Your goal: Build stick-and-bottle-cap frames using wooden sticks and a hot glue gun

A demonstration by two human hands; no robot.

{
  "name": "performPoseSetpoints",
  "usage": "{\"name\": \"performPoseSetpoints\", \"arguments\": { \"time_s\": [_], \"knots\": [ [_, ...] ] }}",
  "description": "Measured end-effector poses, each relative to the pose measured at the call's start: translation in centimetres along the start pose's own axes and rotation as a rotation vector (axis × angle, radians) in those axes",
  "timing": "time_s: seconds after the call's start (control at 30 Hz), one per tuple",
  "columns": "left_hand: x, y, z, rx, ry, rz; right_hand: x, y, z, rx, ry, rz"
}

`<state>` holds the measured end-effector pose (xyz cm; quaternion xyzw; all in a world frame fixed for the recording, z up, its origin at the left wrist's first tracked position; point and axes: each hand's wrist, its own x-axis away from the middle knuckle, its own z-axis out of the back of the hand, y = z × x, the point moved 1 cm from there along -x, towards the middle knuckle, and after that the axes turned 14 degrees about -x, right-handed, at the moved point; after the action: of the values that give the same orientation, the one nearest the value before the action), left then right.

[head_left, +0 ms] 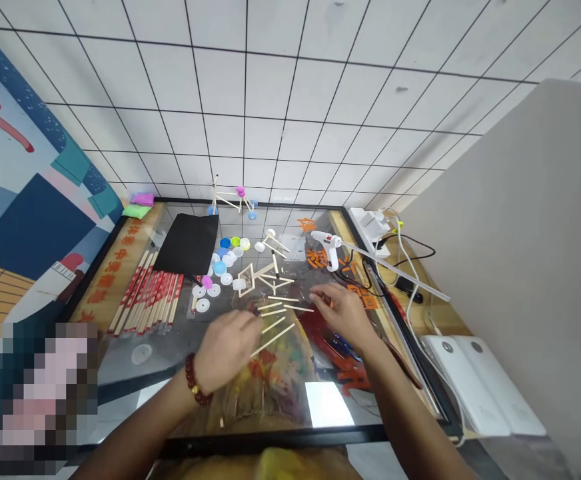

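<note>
My left hand (228,350), with a beaded bracelet on the wrist, is curled low over the glass tabletop beside several loose wooden sticks (273,340). Its fingers are pressed together, and whatever they hold, if anything, is hidden. Across the sticks, my right hand (341,315) hovers with thumb and fingers slightly apart and nothing visible between them. Just beyond both hands lies a small frame of glued sticks (265,272). A white glue gun (329,249) with a long glue stick in its back rests farther right.
Bottle caps (219,268) in several colours lie left of the frame, near a black sheet (188,244) and red-wrapped chopsticks (146,297). A stick model (228,199) stands at the back edge. Pliers (401,363), cables and a power strip (368,227) line the right side.
</note>
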<state>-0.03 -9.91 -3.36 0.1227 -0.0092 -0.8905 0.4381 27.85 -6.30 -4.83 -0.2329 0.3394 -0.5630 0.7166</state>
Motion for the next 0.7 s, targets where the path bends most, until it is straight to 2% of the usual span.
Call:
{"name": "performPoseSetpoints", "arguments": {
  "time_s": [0.1, 0.2, 0.3, 0.4, 0.47, 0.53, 0.63, 0.7],
  "knots": [
    [0.4, -4.3, 1.1, -0.189, -0.080, 0.255, 3.8, -0.3, -0.6, -0.012, -0.008, -0.008],
    [1.7, -8.1, 2.1, -0.266, -0.124, 0.476, 7.1, -0.7, -1.5, -0.023, -0.057, -0.004],
    [2.9, -10.8, 3.0, -0.249, -0.109, 0.688, 9.5, -1.7, -2.4, -0.084, -0.075, 0.047],
    [3.7, -12.6, 3.3, -0.208, -0.108, 0.835, 10.4, -3.3, -3.6, -0.168, -0.062, 0.116],
    [3.9, -13.3, 2.8, -0.178, -0.070, 0.830, 10.3, -4.4, -4.7, -0.203, -0.064, 0.151],
    [3.9, -13.4, 1.8, -0.137, 0.027, 0.722, 10.0, -5.3, -6.0, -0.225, -0.073, 0.183],
    [3.7, -12.3, -0.1, -0.075, 0.157, 0.533, 9.5, -5.8, -7.9, -0.217, -0.081, 0.242],
    [3.4, -11.0, -1.1, -0.060, 0.172, 0.411, 9.5, -5.5, -8.8, -0.143, -0.088, 0.313]
  ]
}}
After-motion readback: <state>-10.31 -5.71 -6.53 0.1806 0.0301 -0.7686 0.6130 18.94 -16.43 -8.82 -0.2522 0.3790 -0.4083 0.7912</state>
